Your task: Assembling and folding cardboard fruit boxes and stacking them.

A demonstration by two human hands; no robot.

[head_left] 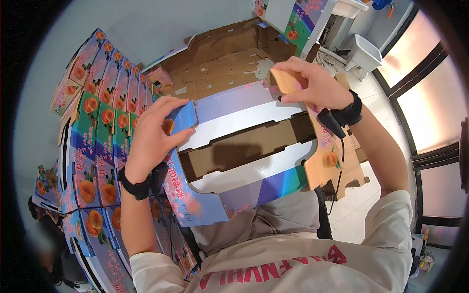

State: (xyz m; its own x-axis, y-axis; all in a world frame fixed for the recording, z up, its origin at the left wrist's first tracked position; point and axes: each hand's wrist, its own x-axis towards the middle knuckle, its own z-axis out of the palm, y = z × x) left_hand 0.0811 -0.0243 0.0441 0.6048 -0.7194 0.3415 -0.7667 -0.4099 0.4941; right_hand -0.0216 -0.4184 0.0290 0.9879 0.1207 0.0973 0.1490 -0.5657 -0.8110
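Note:
In front of my body is a partly folded cardboard fruit box, printed in blue, purple and green with peaches and pink blossoms. White side panels border its long opening, and brown cardboard shows inside. My left hand grips the blue corner flap at the far left, thumb on the inner side and fingers behind. At the far right corner, my right hand pinches an orange flap between thumb and fingers. Dark bands circle both wrists, and a black cable hangs from the right one. The box's underside is hidden.
Stacked peach-printed boxes rise along my left side. Flat brown cardboard lies beyond my hands. A white basin stands at far right, near framed glass panels. Another person is at lower left.

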